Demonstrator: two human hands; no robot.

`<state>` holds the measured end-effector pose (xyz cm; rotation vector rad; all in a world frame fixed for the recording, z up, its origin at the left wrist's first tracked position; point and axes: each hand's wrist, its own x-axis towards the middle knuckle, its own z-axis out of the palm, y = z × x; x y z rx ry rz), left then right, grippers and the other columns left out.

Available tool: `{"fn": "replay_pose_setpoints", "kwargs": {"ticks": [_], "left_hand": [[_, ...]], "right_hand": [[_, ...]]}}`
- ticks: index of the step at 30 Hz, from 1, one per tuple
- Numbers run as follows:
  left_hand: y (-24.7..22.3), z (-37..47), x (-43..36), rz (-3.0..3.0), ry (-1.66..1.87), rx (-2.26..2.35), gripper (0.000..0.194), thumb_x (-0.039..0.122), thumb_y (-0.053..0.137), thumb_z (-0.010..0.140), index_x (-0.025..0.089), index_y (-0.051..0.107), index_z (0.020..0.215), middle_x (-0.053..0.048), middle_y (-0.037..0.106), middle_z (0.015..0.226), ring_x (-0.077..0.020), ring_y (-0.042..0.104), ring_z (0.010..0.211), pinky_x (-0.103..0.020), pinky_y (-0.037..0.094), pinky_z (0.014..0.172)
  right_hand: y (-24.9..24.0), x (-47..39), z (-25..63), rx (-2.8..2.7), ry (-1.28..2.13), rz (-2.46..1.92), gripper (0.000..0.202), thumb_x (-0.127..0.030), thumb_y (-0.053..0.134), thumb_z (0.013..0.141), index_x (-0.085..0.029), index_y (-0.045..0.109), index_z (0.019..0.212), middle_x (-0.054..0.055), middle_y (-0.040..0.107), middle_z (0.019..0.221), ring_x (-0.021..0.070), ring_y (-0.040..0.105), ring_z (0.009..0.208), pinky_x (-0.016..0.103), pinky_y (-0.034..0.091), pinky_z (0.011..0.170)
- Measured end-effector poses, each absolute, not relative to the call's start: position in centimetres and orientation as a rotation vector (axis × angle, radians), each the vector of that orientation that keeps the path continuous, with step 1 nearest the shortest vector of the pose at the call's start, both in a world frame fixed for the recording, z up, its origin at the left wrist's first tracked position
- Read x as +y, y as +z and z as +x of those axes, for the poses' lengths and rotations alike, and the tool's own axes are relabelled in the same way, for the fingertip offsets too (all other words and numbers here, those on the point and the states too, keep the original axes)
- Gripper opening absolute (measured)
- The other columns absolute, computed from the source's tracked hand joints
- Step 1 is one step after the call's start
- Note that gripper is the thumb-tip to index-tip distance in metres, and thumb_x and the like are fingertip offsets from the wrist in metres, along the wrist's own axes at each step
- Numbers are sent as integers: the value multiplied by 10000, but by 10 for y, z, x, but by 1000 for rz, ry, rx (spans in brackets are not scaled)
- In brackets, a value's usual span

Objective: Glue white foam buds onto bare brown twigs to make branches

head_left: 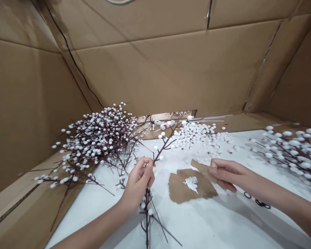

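Left hand point(141, 178) grips a branch point(146, 207), right hand point(226, 173) pinches cardboard point(204, 169), inside the white sheet's left edge point(75, 208).

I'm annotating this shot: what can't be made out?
In the head view:
Whether upper twig and lower stem join: hidden by left hand.
Lower stem's near end: cut off by bottom edge.
Held end of cardboard strip: covered by right hand.
Right-side branches: cut off by right edge.
White-and-orange tool: details too small.

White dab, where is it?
In the head view, the white dab sits right of centre on the flat cardboard, between the left hand and right hand.
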<state>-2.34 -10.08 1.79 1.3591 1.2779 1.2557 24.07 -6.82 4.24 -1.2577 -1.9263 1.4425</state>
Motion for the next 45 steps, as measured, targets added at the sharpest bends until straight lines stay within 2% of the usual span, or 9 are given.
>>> {"fn": "replay_pose_setpoints", "kwargs": {"ticks": [3, 7, 15, 24, 28, 36, 45], "left_hand": [[26, -10, -94, 1265, 1250, 1184, 337, 511, 440, 810, 206, 380, 681, 96, 361, 372, -64, 180, 384, -194, 130, 395], [23, 7, -85, 1244, 1260, 1143, 388, 514, 551, 739, 186, 396, 602, 97, 323, 383, -51, 198, 388, -191, 136, 398], [14, 13, -86, 1131, 1150, 1027, 401, 557, 569, 710, 181, 449, 636, 114, 297, 356, -36, 133, 350, -180, 105, 364], [14, 15, -89, 1215, 1116, 989, 378, 521, 568, 738, 173, 453, 642, 108, 341, 367, -28, 191, 347, -167, 142, 365], [12, 15, -88, 1250, 1121, 1002, 369, 496, 582, 738, 178, 429, 630, 114, 337, 359, -27, 207, 341, -168, 142, 369], [11, 15, -86, 1247, 1140, 1046, 381, 500, 619, 698, 174, 439, 619, 112, 361, 367, -22, 222, 341, -161, 154, 367], [17, 15, -87, 1160, 1165, 1028, 389, 518, 606, 700, 177, 435, 626, 104, 384, 352, -19, 213, 330, -149, 141, 354]], "right_hand": [[40, -70, 232, -1797, 1409, -1202, 413, -527, 442, 829, -201, 402, 578, -46, 409, 535, 105, 369, 497, 246, 299, 526], [35, -71, 223, -1629, 1383, -1215, 436, -586, 458, 781, -206, 397, 576, -48, 401, 520, 102, 353, 462, 248, 275, 483], [26, -69, 224, -1658, 1219, -1293, 456, -604, 442, 778, -199, 393, 575, -58, 391, 496, 87, 301, 448, 243, 226, 470], [20, -78, 210, -1461, 1437, -1300, 499, -670, 508, 648, -201, 405, 514, -52, 424, 379, 61, 306, 339, 222, 202, 393], [19, -81, 204, -1442, 1508, -1275, 519, -692, 498, 637, -202, 395, 498, -54, 412, 357, 55, 296, 312, 216, 192, 373], [16, -83, 204, -1460, 1482, -1255, 534, -708, 494, 642, -199, 404, 510, -45, 436, 377, 57, 296, 322, 224, 179, 383], [15, -80, 206, -1447, 1419, -1327, 573, -766, 506, 552, -206, 414, 483, -49, 417, 368, 71, 313, 345, 234, 227, 403]]}}
